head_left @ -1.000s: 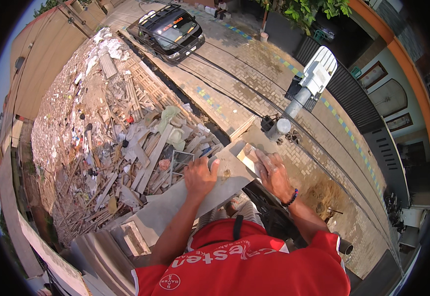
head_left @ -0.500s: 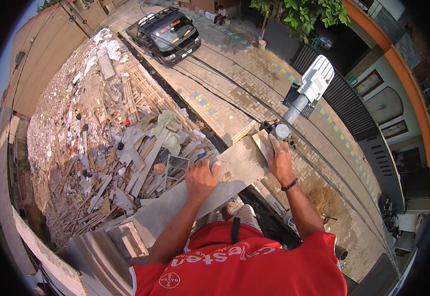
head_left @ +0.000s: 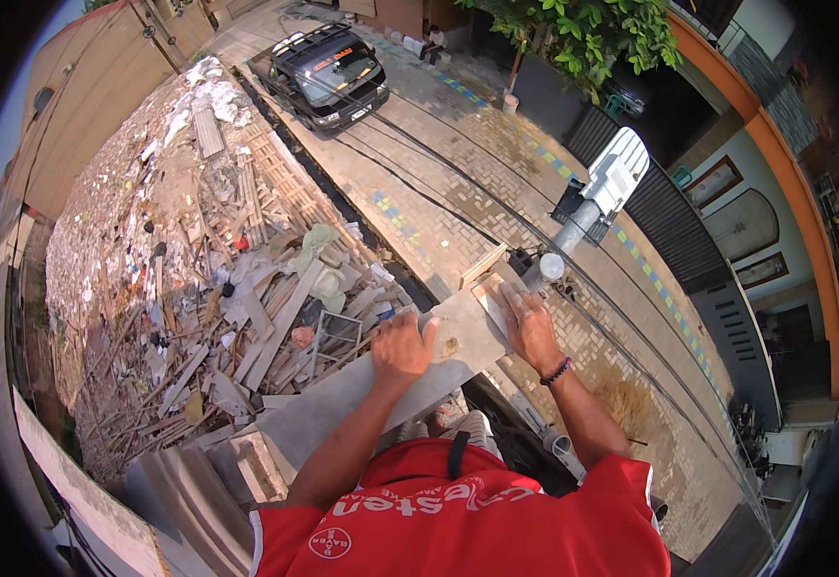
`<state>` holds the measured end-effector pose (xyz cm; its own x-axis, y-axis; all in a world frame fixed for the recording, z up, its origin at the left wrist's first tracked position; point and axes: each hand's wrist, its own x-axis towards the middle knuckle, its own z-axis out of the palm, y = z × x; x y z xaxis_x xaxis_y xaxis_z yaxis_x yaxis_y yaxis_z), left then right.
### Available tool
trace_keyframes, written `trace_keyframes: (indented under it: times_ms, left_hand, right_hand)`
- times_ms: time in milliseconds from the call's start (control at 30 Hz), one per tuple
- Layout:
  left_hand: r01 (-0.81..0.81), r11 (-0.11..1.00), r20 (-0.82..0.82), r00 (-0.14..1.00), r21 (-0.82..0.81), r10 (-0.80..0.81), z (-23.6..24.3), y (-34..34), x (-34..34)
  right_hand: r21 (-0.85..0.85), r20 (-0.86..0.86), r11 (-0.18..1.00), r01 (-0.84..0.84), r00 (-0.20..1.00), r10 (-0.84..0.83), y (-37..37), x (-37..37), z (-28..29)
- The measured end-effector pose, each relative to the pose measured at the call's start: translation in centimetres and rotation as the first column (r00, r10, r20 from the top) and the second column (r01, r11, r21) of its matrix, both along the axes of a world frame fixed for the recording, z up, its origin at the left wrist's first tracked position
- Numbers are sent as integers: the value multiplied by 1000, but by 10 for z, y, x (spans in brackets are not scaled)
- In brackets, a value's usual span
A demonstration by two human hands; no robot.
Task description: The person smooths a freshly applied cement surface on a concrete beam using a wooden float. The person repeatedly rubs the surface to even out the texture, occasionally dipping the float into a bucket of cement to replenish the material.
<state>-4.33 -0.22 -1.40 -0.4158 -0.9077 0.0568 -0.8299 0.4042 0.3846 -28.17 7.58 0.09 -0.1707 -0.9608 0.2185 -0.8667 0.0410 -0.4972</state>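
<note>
Rubble [head_left: 121, 279] and scrap wood cover the lot on the left; paving [head_left: 439, 183] runs along the right, with a black truck [head_left: 328, 82] at the upper middle and a streetlamp [head_left: 618, 173] nearer. White lettering, bent by the lens, curves across the red shirt [head_left: 496, 534], with a round white emblem beside it; red letters mark the truck's windshield, too small to read surely. Below the person's arms, a grey ledge [head_left: 458, 363] crosses the view, a brown stain on its top; the left hand [head_left: 402, 347] rests palm down on it, holding nothing, fingers slightly parted and thumb out; the right hand [head_left: 532, 334], a dark bracelet [head_left: 556, 371] at its wrist, grasps a small board [head_left: 489, 304] from above, fingers extended over it; the board sits at the ledge's right end.
</note>
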Motion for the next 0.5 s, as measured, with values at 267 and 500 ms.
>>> trace_keyframes:
  times_ms: [267,500]
  left_hand:
    - [-11,1000,22,1000,26,10,8,0,-5]
    - [-19,1000,38,999,-9,19,3,0,-4]
  right_hand:
    - [-68,-8,985,160,987,-161,-10,-15,9]
    - [-33,14,993,-112,994,112,6,14,26]
